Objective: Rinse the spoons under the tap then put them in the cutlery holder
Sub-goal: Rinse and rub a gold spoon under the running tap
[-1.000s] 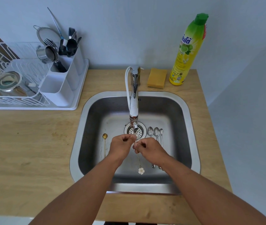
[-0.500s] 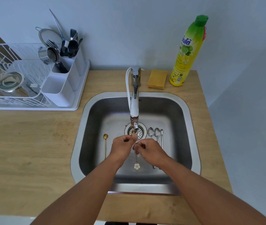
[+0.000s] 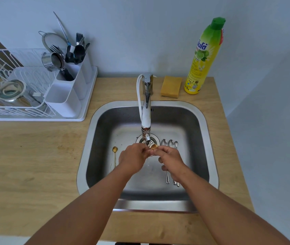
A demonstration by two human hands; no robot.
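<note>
Pale blue wall backs a wooden counter (image 3: 34,156) with a steel sink (image 3: 209,156) sunk into it. Far to the left of the hands and further from the person, a white drying rack (image 3: 2,110) carries the cutlery holder (image 3: 64,101), whose rear compartments already bristle with utensils. A tap (image 3: 146,117) reaches out over the drain, its spout just beyond the fingertips. Left hand (image 3: 133,157) and right hand (image 3: 170,160) meet under that spout, both pinching a gold spoon (image 3: 154,146) whose bowl peeks out between them; whether water runs I cannot tell. Three silver spoons (image 3: 171,144) lie partly under the right hand, another gold spoon (image 3: 114,149) just left of the left hand.

Rinsing looks to be the step in hand. Next, one hand should keep the spoon and carry it far left to the holder.
</note>
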